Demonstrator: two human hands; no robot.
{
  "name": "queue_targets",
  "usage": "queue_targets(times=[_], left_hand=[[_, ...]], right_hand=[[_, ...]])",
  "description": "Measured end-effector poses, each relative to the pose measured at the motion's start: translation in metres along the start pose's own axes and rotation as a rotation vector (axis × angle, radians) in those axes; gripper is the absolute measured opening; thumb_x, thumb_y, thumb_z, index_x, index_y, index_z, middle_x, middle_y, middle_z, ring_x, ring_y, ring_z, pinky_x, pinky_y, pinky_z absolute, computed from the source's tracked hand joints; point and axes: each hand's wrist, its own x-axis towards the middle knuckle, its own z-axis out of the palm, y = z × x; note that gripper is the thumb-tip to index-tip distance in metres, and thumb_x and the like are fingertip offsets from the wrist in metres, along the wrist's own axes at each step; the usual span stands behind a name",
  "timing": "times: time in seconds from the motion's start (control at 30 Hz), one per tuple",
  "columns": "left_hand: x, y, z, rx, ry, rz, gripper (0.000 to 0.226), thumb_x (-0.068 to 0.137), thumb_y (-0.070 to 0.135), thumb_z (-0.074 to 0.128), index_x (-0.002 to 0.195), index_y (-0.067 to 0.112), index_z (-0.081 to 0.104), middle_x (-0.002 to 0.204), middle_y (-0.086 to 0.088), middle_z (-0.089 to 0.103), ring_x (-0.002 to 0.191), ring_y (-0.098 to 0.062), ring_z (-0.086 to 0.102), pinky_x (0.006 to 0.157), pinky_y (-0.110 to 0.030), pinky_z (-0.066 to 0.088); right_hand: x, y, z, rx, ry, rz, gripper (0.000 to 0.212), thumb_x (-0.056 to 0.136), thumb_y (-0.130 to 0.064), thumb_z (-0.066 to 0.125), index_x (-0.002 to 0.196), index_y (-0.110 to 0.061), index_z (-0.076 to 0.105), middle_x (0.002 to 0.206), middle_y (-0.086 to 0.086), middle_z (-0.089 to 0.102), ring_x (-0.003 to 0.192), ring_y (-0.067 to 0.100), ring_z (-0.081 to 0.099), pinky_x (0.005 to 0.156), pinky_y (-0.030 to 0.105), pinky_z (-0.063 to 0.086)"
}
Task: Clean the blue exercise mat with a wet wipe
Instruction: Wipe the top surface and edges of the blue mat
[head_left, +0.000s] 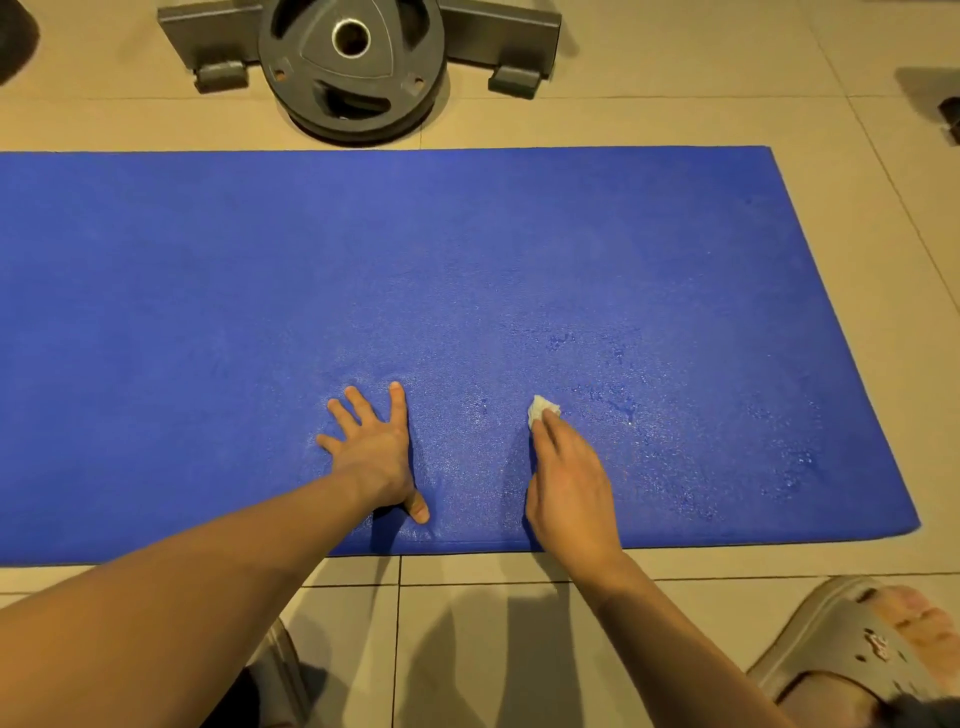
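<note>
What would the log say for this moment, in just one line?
step: wipe mat | left hand: flat on mat | right hand: pinches wet wipe against mat | wet patches: right part of mat

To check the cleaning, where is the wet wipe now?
Head view: the wet wipe lies on the blue mat, right of centre near its front edge, pinched by the right hand.

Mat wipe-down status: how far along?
Partly done. Wet sheen and droplets cover the near right part of the blue foam exercise mat. In hand: the right hand holds a crumpled white wet wipe against the mat, left hand flat beside it, bracing. Left: the far strip and left part look matte, apparently not yet wiped.
</note>
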Motion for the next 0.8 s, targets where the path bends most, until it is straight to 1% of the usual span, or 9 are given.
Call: queue_targets(times=[0.1,0.27,0.33,0.4,0.5,0.57,0.67,0.73,0.8], left_hand=[[0.0,0.001,-0.001,0.007,0.001,-0.01,0.178,0.041,0.058,0.099,0.152,0.026,-0.036,0.158,-0.032,-0.032,0.145,-0.057,-0.025,0.115,-0.077,0.011],[-0.001,0.001,0.0,0.013,0.003,-0.014,0.177,0.042,0.058,0.099,0.151,0.026,-0.037,0.157,-0.032,-0.033,0.146,-0.057,-0.024,0.115,-0.077,0.012],[-0.001,0.001,0.0,0.021,0.001,-0.022,0.177,0.043,0.059,0.098,0.151,0.025,-0.038,0.157,-0.033,-0.033,0.146,-0.057,-0.023,0.115,-0.076,0.013],[0.0,0.001,0.0,0.026,0.001,-0.025,0.177,0.043,0.059,0.098,0.15,0.025,-0.039,0.156,-0.034,-0.034,0.146,-0.057,-0.023,0.116,-0.076,0.014],[0.0,0.002,-0.002,0.024,-0.012,-0.023,0.178,0.042,0.058,0.099,0.15,0.025,-0.039,0.156,-0.033,-0.035,0.146,-0.057,-0.024,0.115,-0.076,0.012],[0.001,0.001,-0.002,0.019,-0.018,-0.02,0.177,0.043,0.058,0.099,0.15,0.026,-0.039,0.156,-0.033,-0.035,0.145,-0.057,-0.025,0.115,-0.077,0.011],[0.001,0.002,-0.001,0.013,-0.025,-0.02,0.178,0.042,0.057,0.099,0.15,0.026,-0.04,0.156,-0.033,-0.035,0.145,-0.057,-0.026,0.114,-0.078,0.011],[0.001,0.002,-0.002,0.018,-0.023,-0.021,0.178,0.042,0.057,0.099,0.149,0.025,-0.04,0.156,-0.033,-0.034,0.144,-0.058,-0.026,0.114,-0.078,0.011],[0.001,0.002,-0.002,0.019,-0.023,-0.023,0.179,0.042,0.057,0.099,0.149,0.025,-0.04,0.156,-0.034,-0.034,0.144,-0.058,-0.026,0.114,-0.078,0.011]], right_hand=[[-0.002,-0.006,0.018,-0.03,-0.011,0.025,0.065,0.1,-0.021,0.054,0.158,-0.006,0.028,0.166,0.013,0.022,0.154,0.029,0.021,0.124,0.044,0.025],[0.018,-0.051,0.03,0.07,-0.015,0.156,0.068,0.092,-0.003,0.051,0.155,0.004,0.028,0.167,0.019,0.016,0.155,0.035,0.01,0.127,0.045,0.015],[0.018,-0.075,0.033,0.123,-0.065,0.026,0.074,0.091,-0.003,0.053,0.157,0.005,0.02,0.167,0.019,0.01,0.156,0.034,0.006,0.127,0.045,0.012],[0.015,-0.081,0.035,0.069,-0.153,-0.164,0.079,0.094,-0.014,0.057,0.158,0.004,0.015,0.168,0.018,0.006,0.156,0.032,0.003,0.127,0.044,0.01],[0.022,-0.046,0.027,-0.151,-0.114,-0.298,0.07,0.089,-0.016,0.056,0.154,0.0,0.034,0.162,0.017,0.031,0.153,0.032,0.023,0.124,0.048,0.023],[0.026,-0.009,0.011,-0.238,-0.113,-0.257,0.065,0.087,-0.01,0.046,0.152,-0.002,0.039,0.157,0.016,0.037,0.151,0.031,0.026,0.123,0.049,0.023],[0.023,0.045,-0.013,-0.313,-0.04,-0.038,0.055,0.09,-0.012,0.049,0.144,-0.001,0.047,0.154,0.019,0.039,0.147,0.034,0.031,0.123,0.051,0.023],[0.022,0.047,-0.016,-0.265,-0.012,0.145,0.055,0.091,-0.015,0.052,0.142,0.005,0.05,0.154,0.024,0.039,0.146,0.038,0.035,0.122,0.052,0.027],[0.025,0.018,-0.008,-0.107,0.0,0.289,0.061,0.091,-0.016,0.053,0.145,0.01,0.043,0.158,0.026,0.033,0.149,0.039,0.03,0.124,0.048,0.024]])
